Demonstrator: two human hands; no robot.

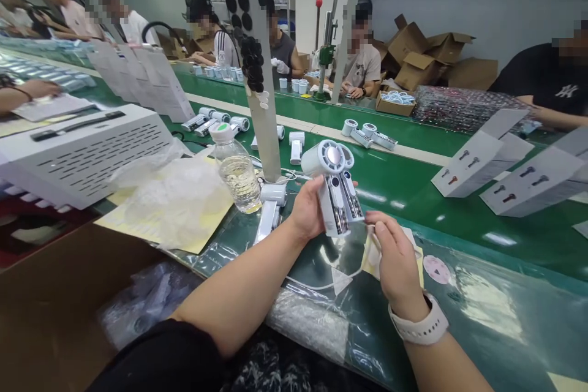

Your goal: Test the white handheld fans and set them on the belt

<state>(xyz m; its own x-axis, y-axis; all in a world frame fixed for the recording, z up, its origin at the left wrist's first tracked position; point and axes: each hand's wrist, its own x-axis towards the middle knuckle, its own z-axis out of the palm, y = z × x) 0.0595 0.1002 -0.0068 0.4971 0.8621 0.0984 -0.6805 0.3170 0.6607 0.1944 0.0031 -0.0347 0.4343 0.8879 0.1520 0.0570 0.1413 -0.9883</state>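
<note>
Two small white-and-blue handheld fans [334, 205] sit side by side in my left hand [309, 208], which is closed round their handles. Their round heads point up and the handles hang down, with dark strips along the front. Close to the lower end of the handles, my right hand [395, 251] pinches a white cable [316, 286]; its tip is hidden by the fingers. The cable loops over the bench below, past a small white triangular piece [341, 280]. Left of my left forearm, another handheld fan [271, 208] lies on the bench.
A water bottle [236, 171] and crumpled plastic on yellow paper [202, 229] stand left, beside a slotted grey metal box [92, 153]. A metal post [264, 104] rises ahead. More fans [218, 122] lie on the green conveyor [404, 180]; open white boxes [478, 162] are right. Several co-workers sit opposite.
</note>
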